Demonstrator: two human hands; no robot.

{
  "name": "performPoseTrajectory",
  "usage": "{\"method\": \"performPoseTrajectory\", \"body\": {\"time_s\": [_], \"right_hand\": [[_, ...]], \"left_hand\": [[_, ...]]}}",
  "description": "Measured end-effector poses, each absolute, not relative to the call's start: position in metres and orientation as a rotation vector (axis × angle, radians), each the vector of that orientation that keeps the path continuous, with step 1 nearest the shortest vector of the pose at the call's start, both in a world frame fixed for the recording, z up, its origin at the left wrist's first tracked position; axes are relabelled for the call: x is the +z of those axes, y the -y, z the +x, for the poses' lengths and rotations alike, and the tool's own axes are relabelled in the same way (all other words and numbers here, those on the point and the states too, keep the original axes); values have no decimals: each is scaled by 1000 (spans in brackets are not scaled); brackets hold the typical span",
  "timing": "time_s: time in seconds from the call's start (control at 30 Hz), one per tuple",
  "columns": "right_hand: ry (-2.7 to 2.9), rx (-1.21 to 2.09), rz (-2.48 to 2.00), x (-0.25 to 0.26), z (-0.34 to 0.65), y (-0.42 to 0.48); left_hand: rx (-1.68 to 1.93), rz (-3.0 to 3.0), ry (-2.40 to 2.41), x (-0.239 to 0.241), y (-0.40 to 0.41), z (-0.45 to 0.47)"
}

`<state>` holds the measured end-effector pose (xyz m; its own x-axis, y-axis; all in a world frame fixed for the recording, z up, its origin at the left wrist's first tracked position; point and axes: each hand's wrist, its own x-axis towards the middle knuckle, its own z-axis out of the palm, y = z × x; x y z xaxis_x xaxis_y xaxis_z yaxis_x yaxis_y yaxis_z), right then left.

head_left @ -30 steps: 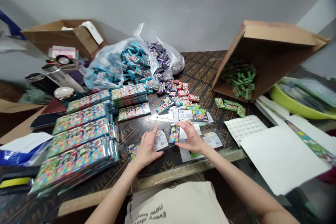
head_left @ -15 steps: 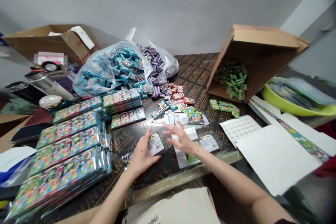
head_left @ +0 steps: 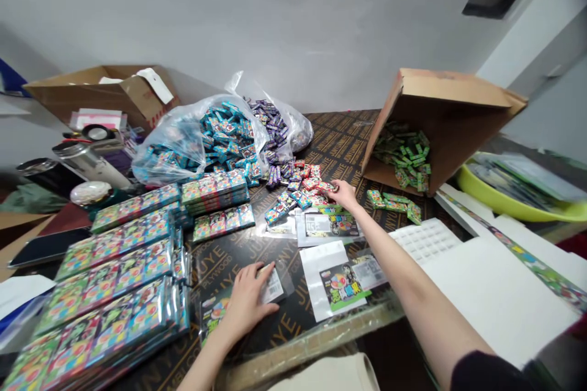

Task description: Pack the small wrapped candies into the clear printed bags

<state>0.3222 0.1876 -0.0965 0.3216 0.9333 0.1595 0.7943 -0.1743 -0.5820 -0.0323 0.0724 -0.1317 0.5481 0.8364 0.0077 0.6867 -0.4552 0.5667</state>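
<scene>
My right hand [head_left: 345,194] reaches across the table and pinches a small red box [head_left: 326,187] at the edge of the loose pile. Next to it lie other small red boxes [head_left: 312,183], with blue ones [head_left: 300,198] in front and purple ones [head_left: 280,172] behind. My left hand [head_left: 247,299] lies flat with its thumb apart, over a clear plastic bag holding a printed card [head_left: 215,311], partly hidden by the hand. To its right are a white-topped bag with a colourful card [head_left: 342,284] and another bagged card [head_left: 328,225].
Stacks of filled packs [head_left: 119,293] stand on the left. Behind are a plastic bag of blue boxes [head_left: 202,140] and a tipped carton [head_left: 444,128] with green boxes. White sheets [head_left: 499,293] and a yellow-green basin [head_left: 527,198] sit at the right.
My right hand has moved forward from above the bagged cards to the red boxes and taken hold of one. My left hand has shifted slightly down, staying on the bagged card.
</scene>
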Motion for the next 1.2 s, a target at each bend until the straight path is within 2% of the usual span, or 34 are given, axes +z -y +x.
{"method": "performPoseTrajectory", "body": {"time_s": [0.13, 0.27, 0.37, 0.6, 0.77, 0.9, 1.03, 1.2], "right_hand": [[1605, 403, -1702, -91, 271, -148], [1641, 512, -1254, -85, 218, -91], [1653, 617, -1161, -80, 204, -63], [1765, 753, -1104, -72, 195, -35], [1203, 1036, -1197, -91, 180, -37], [940, 1099, -1124, -94, 179, -49], [1105, 1173, -1062, -82, 181, -54], [1437, 1100, -864, -73, 176, -48]], "left_hand": [[770, 1725, -1206, -110, -81, -14], [852, 988, -1008, -86, -84, 10], [869, 729, -900, -78, -83, 15], [1040, 660, -1007, -79, -81, 5], [1144, 663, -989, -80, -72, 6], [1013, 824, -1009, -81, -60, 6], [793, 894, -951, -76, -52, 6], [720, 474, -712, -73, -47, 7]]}}
